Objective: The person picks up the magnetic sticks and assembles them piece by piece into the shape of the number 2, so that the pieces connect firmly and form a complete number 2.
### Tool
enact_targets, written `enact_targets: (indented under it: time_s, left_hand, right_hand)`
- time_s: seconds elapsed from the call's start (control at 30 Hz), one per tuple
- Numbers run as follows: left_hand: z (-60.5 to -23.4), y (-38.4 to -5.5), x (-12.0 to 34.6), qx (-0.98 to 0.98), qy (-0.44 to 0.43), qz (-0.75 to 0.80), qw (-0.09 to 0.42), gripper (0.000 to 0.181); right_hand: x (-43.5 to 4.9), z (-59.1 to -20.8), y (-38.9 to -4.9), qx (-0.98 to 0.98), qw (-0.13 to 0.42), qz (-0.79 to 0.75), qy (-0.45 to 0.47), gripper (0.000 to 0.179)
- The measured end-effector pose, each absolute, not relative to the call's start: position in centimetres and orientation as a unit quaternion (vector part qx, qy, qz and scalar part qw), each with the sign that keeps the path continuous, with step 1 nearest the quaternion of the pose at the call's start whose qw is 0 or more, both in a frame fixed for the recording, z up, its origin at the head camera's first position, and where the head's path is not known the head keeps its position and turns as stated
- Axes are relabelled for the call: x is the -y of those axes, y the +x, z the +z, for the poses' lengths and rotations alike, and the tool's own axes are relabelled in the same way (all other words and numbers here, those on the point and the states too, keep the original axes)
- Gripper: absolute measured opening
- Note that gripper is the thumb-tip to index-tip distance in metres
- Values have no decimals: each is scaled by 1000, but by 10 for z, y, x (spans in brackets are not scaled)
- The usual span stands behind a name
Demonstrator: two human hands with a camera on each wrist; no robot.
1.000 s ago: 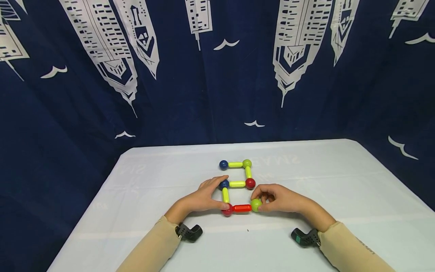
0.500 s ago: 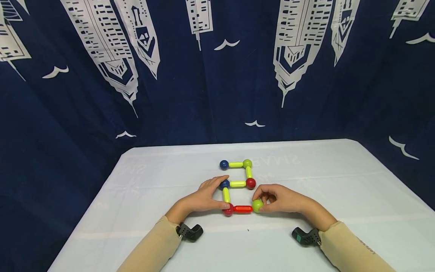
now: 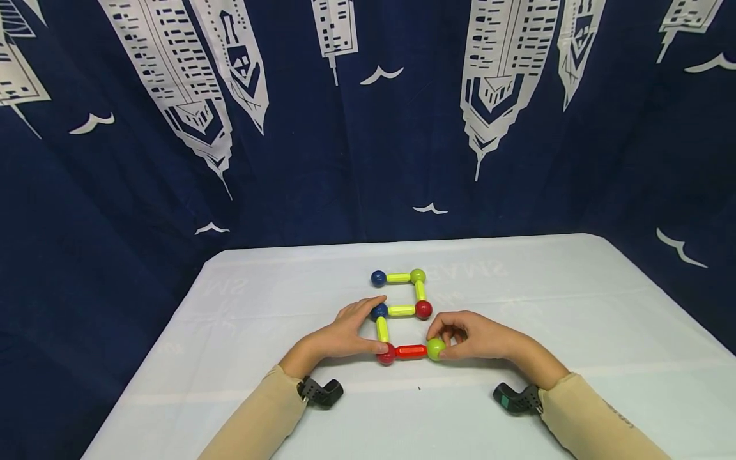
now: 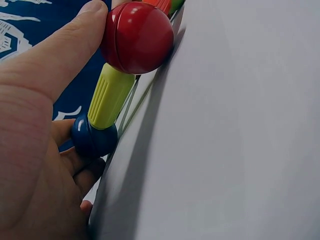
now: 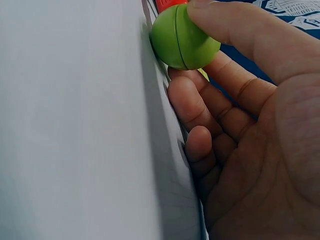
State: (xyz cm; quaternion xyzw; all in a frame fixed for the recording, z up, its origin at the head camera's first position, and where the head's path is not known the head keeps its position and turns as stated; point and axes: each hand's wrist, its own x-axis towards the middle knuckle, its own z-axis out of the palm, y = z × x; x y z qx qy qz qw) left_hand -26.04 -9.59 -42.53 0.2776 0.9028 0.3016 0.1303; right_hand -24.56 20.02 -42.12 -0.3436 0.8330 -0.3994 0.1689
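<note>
On the table lies a zigzag ball-and-stick construction. My left hand [image 3: 345,333] spans its lower left side, thumb against the red ball [image 4: 140,37] and fingers around the blue ball [image 4: 92,136]. A yellow-green stick [image 4: 110,95] joins those two balls. From the red ball a red stick [image 3: 411,352] runs right to a lime green ball [image 3: 436,349]. My right hand [image 3: 477,335] pinches that green ball between thumb and fingers, the other fingers curled beneath the palm.
Farther back, yellow-green sticks link a second red ball [image 3: 423,310], another green ball [image 3: 418,276] and a second blue ball [image 3: 378,278]. The white-covered table [image 3: 259,281] ends at a dark blue curtain [image 3: 345,191] printed with white buildings.
The green ball and red stick have shifted very slightly to the right with my right hand. Both hands keep their hold.
</note>
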Motion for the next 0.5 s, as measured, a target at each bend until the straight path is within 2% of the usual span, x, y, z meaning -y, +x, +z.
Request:
enact_targets:
  time_s: [0.5]
  left_hand:
    - [-428, -260, 97, -907, 265, 296, 141, 92]
  right_hand:
    - [-199, -428, -247, -816, 171, -440, -334, 27]
